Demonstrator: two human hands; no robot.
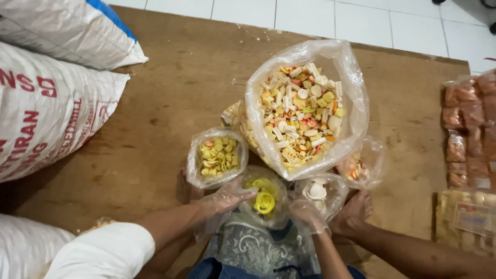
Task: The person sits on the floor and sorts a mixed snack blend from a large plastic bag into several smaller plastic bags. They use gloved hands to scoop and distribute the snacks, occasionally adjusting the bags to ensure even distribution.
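Sacks (pixel 46 108), white woven with red print, stacked at far left on a brown board floor (pixel 170 93), a second white sack with a blue stripe (pixel 67 28) above them. Next right, small clear bag of yellow crackers (pixel 217 156), open top, standing on the board. Left hand (pixel 227 197) in a thin clear plastic glove, arm in white sleeve coming from lower left; fingers curled and pinching the rim of a small clear bag with yellow ring-shaped crackers (pixel 264 199), which sits just in front of the person, between both hands and above a patterned cloth on the lap (pixel 253 248). Right hand (pixel 309 216), also gloved, fingers closed together on the right edge of the same ring bag, touching another small bag with white round crackers (pixel 318 191) just beside it. Behind these, large clear bag of mixed crackers (pixel 305 111), wide open, white, yellow and orange pieces, leaning against the small bags. Right of it a small bag with orange pieces (pixel 359 168), partly hidden. Bare foot (pixel 354 214) of the person rests on the board beside the white-cracker bag. Far right, rows of sealed snack packets (pixel 467 134), brownish, well apart from the hands, with pale packets (pixel 465 219) below them.
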